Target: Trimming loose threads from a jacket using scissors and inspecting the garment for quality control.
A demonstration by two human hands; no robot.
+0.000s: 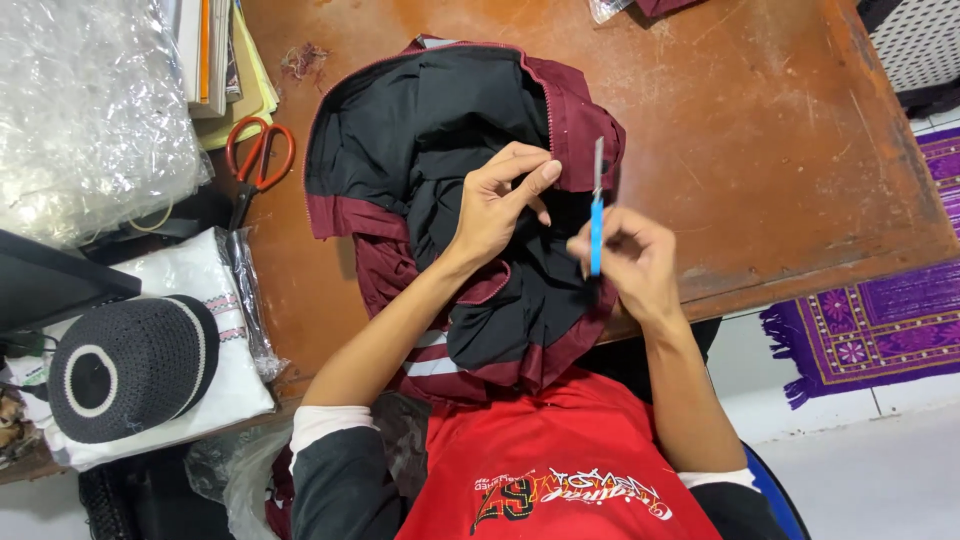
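Head view. The left hand pinches the maroon-and-black garment spread on the brown table, fingers closed on the cloth near its zip edge. The right hand grips a blue-handled blade tool upright, just beside the left fingertips. Orange-handled scissors lie at the left.

A small home tailoring workplace was suggested: a worn wooden table, orange-handled scissors, bagged folded garments, and a purple rug.
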